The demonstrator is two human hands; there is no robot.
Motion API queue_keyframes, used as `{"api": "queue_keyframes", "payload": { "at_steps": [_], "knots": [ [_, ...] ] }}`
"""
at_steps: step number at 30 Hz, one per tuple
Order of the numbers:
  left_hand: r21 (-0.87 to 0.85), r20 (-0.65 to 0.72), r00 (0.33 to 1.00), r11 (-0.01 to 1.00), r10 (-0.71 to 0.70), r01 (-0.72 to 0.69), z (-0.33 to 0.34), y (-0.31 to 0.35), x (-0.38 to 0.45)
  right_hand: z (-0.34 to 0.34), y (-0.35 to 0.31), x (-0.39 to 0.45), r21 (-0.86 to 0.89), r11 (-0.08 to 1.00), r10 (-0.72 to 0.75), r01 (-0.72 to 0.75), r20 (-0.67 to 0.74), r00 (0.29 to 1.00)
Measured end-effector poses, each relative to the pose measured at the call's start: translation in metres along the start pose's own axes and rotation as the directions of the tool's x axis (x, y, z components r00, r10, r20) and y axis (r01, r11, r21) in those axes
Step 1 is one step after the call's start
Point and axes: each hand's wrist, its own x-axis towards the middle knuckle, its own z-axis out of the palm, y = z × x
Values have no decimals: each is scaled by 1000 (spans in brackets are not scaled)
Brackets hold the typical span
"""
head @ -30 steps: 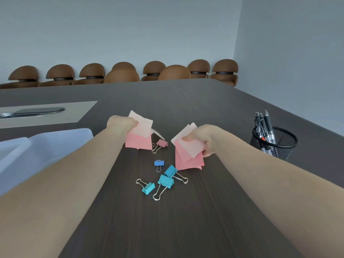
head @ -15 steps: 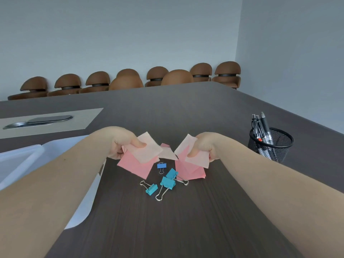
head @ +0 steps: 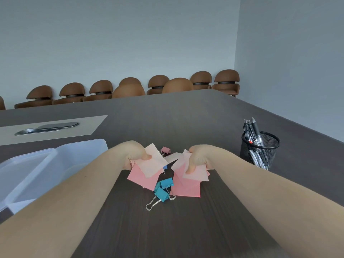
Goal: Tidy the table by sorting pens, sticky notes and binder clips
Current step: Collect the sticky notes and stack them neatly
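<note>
- The left hand (head: pixel 134 155) is closed on a small bunch of sticky notes (head: pixel 147 170). A pale one sits on top and a pink one hangs below.
- The right hand (head: pixel 198 158) is closed on another bunch of notes (head: pixel 188 183), pale on top and pink under. The thumb presses down on the top note.
- Both hands are side by side over the middle of the dark table (head: pixel 186 118), a little apart.
- One more pale note (head: pixel 172 157) lies between the two hands.
- Teal binder clips (head: pixel 163 189) lie in a small heap on the table, just near of the hands and between the two pink bunches. Their wire handles point toward the near side.
- A pink clip (head: pixel 165 150) lies just far of the hands.
- A small blue clip (head: pixel 165 166) peeks out between the notes.
- The pens (head: pixel 252 131) stand in a black mesh cup (head: pixel 260 151) on the right.
- A clear plastic box (head: pixel 46 164) sits on the left.
- Brown chairs (head: pixel 158 84) line the far wall.
</note>
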Motion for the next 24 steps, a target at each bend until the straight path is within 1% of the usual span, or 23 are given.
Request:
{"api": "queue_keyframes", "payload": {
  "at_steps": [3,5,8,11,15,18,20,22,24],
  "knots": [
    [-26,-79,994,997,69,-71,2,-4,-3,-4,6,-5,141,990,-13,24,-74,997],
    [-48,-153,979,989,133,-142,2,-8,-4,-8,11,-9,283,956,-33,71,-135,990],
    [-96,-266,940,965,212,-245,4,-17,-5,-15,16,-17,477,858,-103,189,-201,974],
    [-175,-326,911,931,253,-321,8,-23,-6,-18,16,-21,570,757,-207,319,-254,945],
    [-317,-383,876,849,293,-423,12,-26,-12,-15,7,-25,612,640,-345,465,-312,885],
    [-398,-349,884,805,311,-440,19,-27,-17,-10,-5,-28,615,568,-372,548,-402,837],
    [-498,-276,902,753,332,-430,25,-28,-18,-4,-11,-28,578,575,-362,580,-455,813],
    [-588,-209,911,699,356,-408,32,-28,-20,4,-16,-26,495,635,-353,593,-497,792],
    [-625,-165,913,677,374,-390,38,-28,-20,13,-19,-22,440,669,-338,599,-538,772]
  ]
}}
